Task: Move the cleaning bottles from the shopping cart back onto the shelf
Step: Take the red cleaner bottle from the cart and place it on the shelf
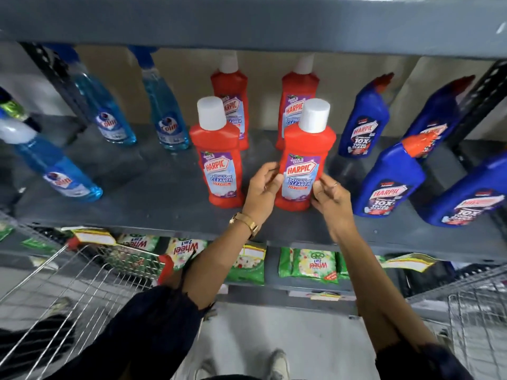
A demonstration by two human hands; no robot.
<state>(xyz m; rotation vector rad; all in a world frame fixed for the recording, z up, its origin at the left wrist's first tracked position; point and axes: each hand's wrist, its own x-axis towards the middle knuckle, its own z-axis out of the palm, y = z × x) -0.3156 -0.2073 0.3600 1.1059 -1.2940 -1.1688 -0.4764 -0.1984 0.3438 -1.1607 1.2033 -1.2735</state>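
Note:
A red Harpic bathroom cleaner bottle [304, 144] with a white cap stands upright near the front of the grey shelf [164, 187]. My left hand [263, 190] touches its left side at the label, and my right hand [332, 198] touches its right side, so the bottle is pinched between my fingertips. A second red Harpic bottle [219, 149] stands just to its left, and two more stand behind them, one at back left [230, 86] and one at back right [297, 91]. The wire shopping cart [82, 286] is at lower left; I see no bottles inside the part in view.
Blue Harpic bottles [389, 182] lean on the shelf's right side. Light blue Colin spray bottles [167, 116] stand on the left. Green Wheel detergent packets [310, 266] fill the shelf below. Another wire basket [477, 319] is at lower right. An upper shelf board hangs overhead.

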